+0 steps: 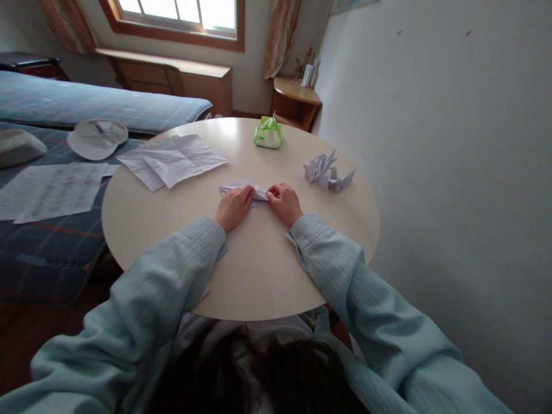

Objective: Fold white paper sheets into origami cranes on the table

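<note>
A folded piece of white paper (260, 194) lies on the round table (254, 276) between my hands. My left hand (235, 207) is closed on its left part, with the fingers resting over the folds. At the paper's right end, my right hand (284, 202) pinches the tip between thumb and fingers. Some of the paper's layers are hidden under the left fingers. To the right of my hands sit folded paper figures (321, 168) with pointed ends.
Creased white sheets (185, 160) lie at the table's left. A green tissue pack (268, 133) stands near the far edge. Left of the table, a bed (43, 253) holds a white cap (97, 140) and printed sheets (60, 190). A wall (452, 172) runs along the right.
</note>
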`<action>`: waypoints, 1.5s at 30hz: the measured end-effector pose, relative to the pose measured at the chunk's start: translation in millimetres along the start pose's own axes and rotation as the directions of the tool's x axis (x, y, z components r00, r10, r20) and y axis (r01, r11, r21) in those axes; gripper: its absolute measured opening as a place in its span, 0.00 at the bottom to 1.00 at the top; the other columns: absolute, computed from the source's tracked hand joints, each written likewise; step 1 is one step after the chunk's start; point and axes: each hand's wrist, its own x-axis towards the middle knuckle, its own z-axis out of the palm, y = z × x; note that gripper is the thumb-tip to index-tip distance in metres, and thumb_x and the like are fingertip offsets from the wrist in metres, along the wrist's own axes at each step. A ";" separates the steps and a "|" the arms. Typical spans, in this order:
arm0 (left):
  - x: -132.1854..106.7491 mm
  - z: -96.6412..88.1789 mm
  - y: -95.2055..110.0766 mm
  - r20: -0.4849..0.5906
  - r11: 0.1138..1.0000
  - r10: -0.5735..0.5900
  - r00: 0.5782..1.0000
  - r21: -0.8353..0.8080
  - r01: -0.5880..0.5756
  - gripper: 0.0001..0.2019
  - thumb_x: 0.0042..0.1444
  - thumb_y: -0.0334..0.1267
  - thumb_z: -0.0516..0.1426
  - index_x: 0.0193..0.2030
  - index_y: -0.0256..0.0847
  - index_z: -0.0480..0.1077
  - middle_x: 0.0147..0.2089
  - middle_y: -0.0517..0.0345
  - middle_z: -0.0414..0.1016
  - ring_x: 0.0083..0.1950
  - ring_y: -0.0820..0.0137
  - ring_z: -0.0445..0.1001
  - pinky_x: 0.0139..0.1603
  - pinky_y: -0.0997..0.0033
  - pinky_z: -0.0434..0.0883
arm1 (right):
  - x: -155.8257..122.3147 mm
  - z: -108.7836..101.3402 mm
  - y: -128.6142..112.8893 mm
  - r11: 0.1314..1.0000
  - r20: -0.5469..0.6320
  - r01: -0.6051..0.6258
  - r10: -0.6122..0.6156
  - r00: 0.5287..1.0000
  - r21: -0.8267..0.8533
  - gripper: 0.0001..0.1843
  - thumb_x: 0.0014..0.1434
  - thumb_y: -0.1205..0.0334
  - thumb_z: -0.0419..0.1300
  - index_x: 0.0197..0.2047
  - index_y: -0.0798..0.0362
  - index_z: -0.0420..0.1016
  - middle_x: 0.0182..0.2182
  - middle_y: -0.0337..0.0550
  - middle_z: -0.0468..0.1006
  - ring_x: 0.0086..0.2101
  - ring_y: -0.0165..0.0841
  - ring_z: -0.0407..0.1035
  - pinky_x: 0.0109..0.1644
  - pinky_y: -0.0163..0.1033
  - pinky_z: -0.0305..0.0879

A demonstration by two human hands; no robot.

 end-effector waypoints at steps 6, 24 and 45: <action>0.8 3.4 -4.0 -0.002 0.995 0.082 0.997 -0.062 -0.082 0.17 0.55 0.31 0.44 0.50 0.39 0.64 0.47 0.51 0.71 0.48 0.66 0.68 0.51 0.64 0.64 | -0.5 0.1 -0.2 1.000 0.001 0.017 -0.017 1.000 0.005 0.11 0.54 0.63 0.50 0.31 0.55 0.73 0.31 0.43 0.72 0.33 0.31 0.65 0.42 0.36 0.60; 0.0 3.4 -4.4 0.028 0.993 0.109 0.994 -0.044 -0.107 0.14 0.55 0.33 0.47 0.43 0.43 0.69 0.49 0.57 0.71 0.50 0.66 0.67 0.52 0.66 0.63 | -2.1 -3.2 -3.5 0.999 -0.007 -0.002 0.003 1.000 0.050 0.14 0.57 0.58 0.48 0.31 0.55 0.71 0.30 0.42 0.74 0.31 0.29 0.65 0.36 0.33 0.57; -0.8 0.1 -1.4 -0.086 0.996 0.005 0.996 -0.088 -0.012 0.13 0.58 0.39 0.46 0.39 0.41 0.70 0.38 0.56 0.75 0.38 0.68 0.71 0.37 0.72 0.62 | -4.6 -3.7 -7.2 0.994 -0.009 0.016 -0.015 1.000 0.106 0.19 0.56 0.48 0.50 0.31 0.55 0.71 0.28 0.42 0.74 0.29 0.29 0.65 0.33 0.33 0.56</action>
